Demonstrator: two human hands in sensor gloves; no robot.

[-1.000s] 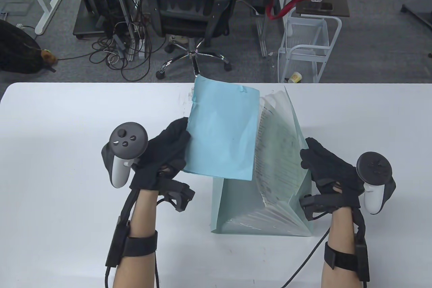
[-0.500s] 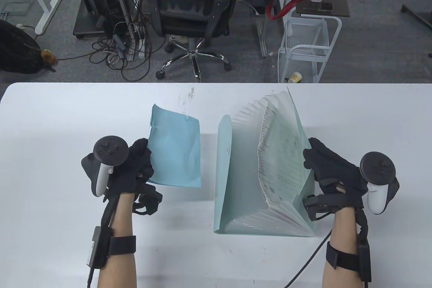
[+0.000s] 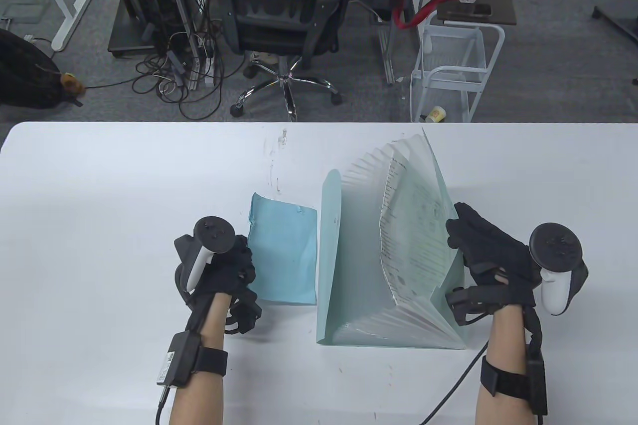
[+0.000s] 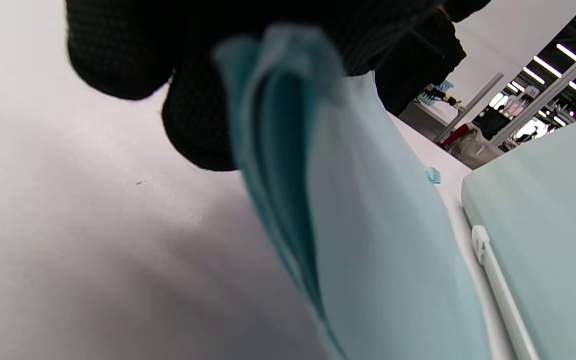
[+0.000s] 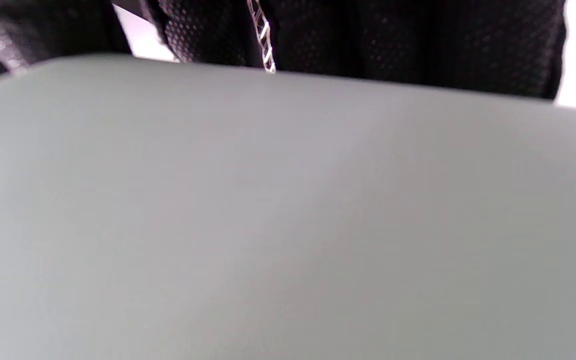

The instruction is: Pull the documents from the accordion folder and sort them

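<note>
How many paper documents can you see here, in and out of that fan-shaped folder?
2 plainly visible: a blue document held by the left hand, beside the accordion folder, and a printed sheet standing in it near the right hand. Other pockets may hide more.

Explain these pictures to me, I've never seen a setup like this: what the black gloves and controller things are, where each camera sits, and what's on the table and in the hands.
No robot here: these are a person's two hands in black sensor gloves, each with a tracker strapped on its back. One camera looks down at the white table; two more sit on the wrists, so their pictures are close and blurry.

On the table stands an open accordion folder, fanned out, with a printed sheet in it. The right hand holds the folder's right side; its wrist camera sees mostly that pale wall.

The left hand grips blue papers by their left edge, just left of the folder. Its wrist camera shows the fingers pinching several blue sheets.
</note>
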